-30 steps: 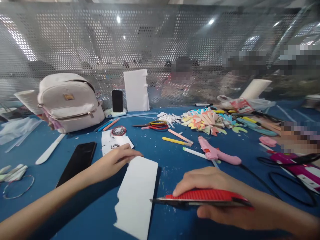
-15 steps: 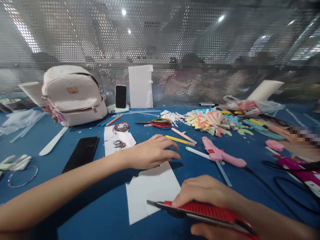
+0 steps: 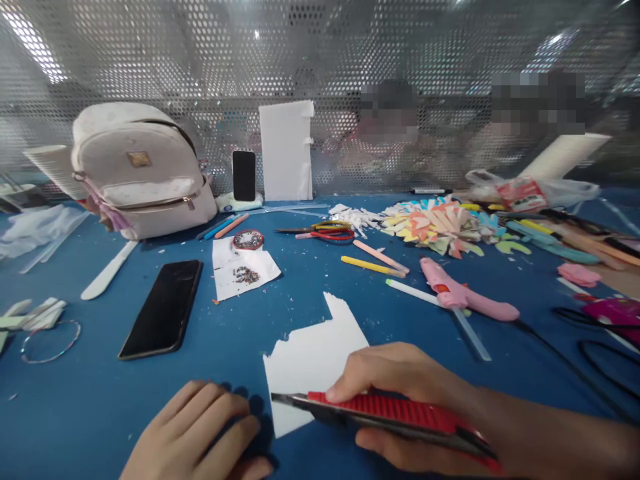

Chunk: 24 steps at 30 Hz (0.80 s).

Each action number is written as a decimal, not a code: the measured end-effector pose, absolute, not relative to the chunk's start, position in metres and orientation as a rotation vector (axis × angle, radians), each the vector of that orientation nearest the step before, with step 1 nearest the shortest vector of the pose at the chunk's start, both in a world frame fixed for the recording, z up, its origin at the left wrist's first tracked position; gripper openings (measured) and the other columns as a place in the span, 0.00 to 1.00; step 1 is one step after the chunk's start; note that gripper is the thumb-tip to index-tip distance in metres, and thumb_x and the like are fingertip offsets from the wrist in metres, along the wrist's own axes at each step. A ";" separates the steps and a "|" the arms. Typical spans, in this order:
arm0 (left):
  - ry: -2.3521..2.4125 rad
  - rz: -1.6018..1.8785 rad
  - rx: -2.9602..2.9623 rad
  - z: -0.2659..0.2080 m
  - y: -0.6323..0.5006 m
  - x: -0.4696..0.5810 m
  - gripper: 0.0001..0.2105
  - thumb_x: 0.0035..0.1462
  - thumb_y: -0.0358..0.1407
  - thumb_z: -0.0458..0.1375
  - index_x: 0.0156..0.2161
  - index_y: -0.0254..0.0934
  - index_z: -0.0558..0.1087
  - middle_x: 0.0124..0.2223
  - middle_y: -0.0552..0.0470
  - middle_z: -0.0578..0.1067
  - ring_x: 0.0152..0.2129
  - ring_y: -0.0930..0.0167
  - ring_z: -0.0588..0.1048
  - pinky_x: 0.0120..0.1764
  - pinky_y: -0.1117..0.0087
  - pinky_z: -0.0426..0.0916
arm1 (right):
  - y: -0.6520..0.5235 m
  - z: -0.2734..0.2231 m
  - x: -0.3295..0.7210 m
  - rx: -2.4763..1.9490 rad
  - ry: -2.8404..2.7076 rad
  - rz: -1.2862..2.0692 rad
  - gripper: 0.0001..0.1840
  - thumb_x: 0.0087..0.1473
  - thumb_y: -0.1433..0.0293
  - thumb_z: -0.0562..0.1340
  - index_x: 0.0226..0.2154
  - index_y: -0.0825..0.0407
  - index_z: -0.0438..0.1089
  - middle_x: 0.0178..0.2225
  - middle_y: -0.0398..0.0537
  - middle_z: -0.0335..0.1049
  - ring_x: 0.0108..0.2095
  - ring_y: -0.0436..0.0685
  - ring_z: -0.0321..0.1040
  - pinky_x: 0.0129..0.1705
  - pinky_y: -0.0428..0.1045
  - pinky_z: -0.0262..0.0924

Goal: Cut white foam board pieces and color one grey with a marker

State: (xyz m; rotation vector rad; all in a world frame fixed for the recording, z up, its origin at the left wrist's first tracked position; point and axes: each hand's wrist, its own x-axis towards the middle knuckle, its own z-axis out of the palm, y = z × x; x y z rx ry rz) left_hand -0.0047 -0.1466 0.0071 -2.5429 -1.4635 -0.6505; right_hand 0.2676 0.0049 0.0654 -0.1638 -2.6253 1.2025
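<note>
A white piece of paper [image 3: 313, 350] with a torn upper edge is laid flat on the blue table [image 3: 300, 283], and its right part is covered by the right hand [image 3: 400, 383]. A red cutter [image 3: 400, 415] is pinched in the grip of that hand, its handle held between thumb and fingers; the blade is stretched across the lower part of the paper, though whether it is touched cannot be told. The left hand [image 3: 193, 437] is placed just beside the paper's left edge, its grip loosely bent with the fingers slightly apart. Above that hand, room is taken up by a black phone [image 3: 163, 310]. Beyond the paper, a small white sheet [image 3: 225, 270] is strewn with dark bits, and to its right are found scissors [image 3: 333, 231], a yellow pen [image 3: 367, 265] and a white marker [image 3: 413, 292]. The right side is crowded by a pink glue gun [image 3: 467, 297] and its black cord [image 3: 555, 357]; farther back, coloured scraps [image 3: 440, 223] are heaped, and the back left is filled by a backpack [image 3: 143, 173].
</note>
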 end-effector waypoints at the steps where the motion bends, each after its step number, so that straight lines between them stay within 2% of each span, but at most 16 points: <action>1: -1.472 -0.619 -2.531 0.007 -0.147 -0.004 0.08 0.64 0.40 0.61 0.42 0.38 0.73 0.36 0.52 0.79 0.30 0.67 0.76 0.37 0.66 0.68 | 0.005 0.064 0.264 -0.169 -2.629 1.243 0.11 0.63 0.66 0.61 0.47 0.54 0.68 0.30 0.41 0.69 0.27 0.49 0.63 0.31 0.43 0.53; 3: -1.503 -0.604 -2.488 0.010 -0.142 -0.001 0.13 0.61 0.46 0.63 0.42 0.38 0.72 0.38 0.50 0.80 0.30 0.65 0.77 0.34 0.65 0.70 | 0.006 0.061 0.259 -0.180 -2.639 1.293 0.11 0.63 0.65 0.60 0.45 0.54 0.69 0.31 0.42 0.69 0.28 0.49 0.63 0.30 0.42 0.53; 5: -1.542 -0.615 -2.459 0.014 -0.134 0.003 0.19 0.59 0.51 0.63 0.44 0.37 0.70 0.43 0.46 0.81 0.35 0.62 0.79 0.35 0.62 0.73 | 0.007 0.061 0.256 -0.166 -2.650 1.280 0.11 0.63 0.66 0.60 0.46 0.54 0.69 0.33 0.44 0.71 0.30 0.49 0.65 0.33 0.42 0.55; 8: -1.573 -0.603 -2.527 0.017 -0.122 0.007 0.30 0.57 0.58 0.61 0.53 0.35 0.65 0.54 0.41 0.78 0.47 0.57 0.79 0.42 0.58 0.76 | 0.009 0.063 0.255 -0.136 -2.670 1.226 0.12 0.63 0.68 0.60 0.48 0.53 0.70 0.34 0.44 0.72 0.31 0.49 0.66 0.34 0.42 0.55; 10: -1.596 -0.579 -2.592 0.015 -0.116 0.007 0.37 0.56 0.59 0.60 0.60 0.34 0.59 0.60 0.40 0.74 0.53 0.55 0.76 0.49 0.54 0.75 | 0.011 0.066 0.254 -0.120 -2.683 1.203 0.12 0.63 0.69 0.61 0.48 0.53 0.71 0.33 0.44 0.72 0.30 0.49 0.65 0.34 0.42 0.55; 13: -1.688 -0.520 -2.690 0.014 -0.111 0.007 0.45 0.53 0.56 0.65 0.66 0.36 0.49 0.63 0.39 0.71 0.58 0.54 0.72 0.55 0.48 0.72 | 0.014 0.066 0.254 -0.083 -2.700 1.198 0.13 0.63 0.67 0.60 0.49 0.54 0.70 0.34 0.45 0.72 0.31 0.50 0.65 0.34 0.43 0.55; 16: -1.764 -0.483 -2.766 0.016 -0.107 0.006 0.46 0.53 0.50 0.68 0.66 0.40 0.44 0.62 0.41 0.72 0.57 0.56 0.73 0.56 0.47 0.71 | 0.016 0.066 0.255 -0.069 -2.710 1.175 0.13 0.64 0.68 0.58 0.49 0.53 0.69 0.33 0.46 0.71 0.32 0.51 0.66 0.34 0.44 0.55; 19: -1.780 -0.479 -2.771 0.020 -0.102 0.008 0.44 0.53 0.46 0.68 0.65 0.43 0.44 0.61 0.41 0.73 0.57 0.55 0.73 0.56 0.46 0.70 | 0.017 0.068 0.256 -0.074 -2.705 1.146 0.12 0.63 0.69 0.59 0.48 0.52 0.69 0.34 0.46 0.72 0.32 0.51 0.67 0.34 0.44 0.56; 24: -1.685 -0.540 -2.759 0.024 -0.100 0.011 0.45 0.48 0.36 0.69 0.64 0.40 0.46 0.57 0.40 0.76 0.52 0.54 0.77 0.54 0.51 0.74 | 0.021 0.070 0.262 -0.100 -2.662 1.168 0.13 0.61 0.69 0.61 0.49 0.52 0.69 0.34 0.46 0.73 0.32 0.52 0.69 0.35 0.45 0.58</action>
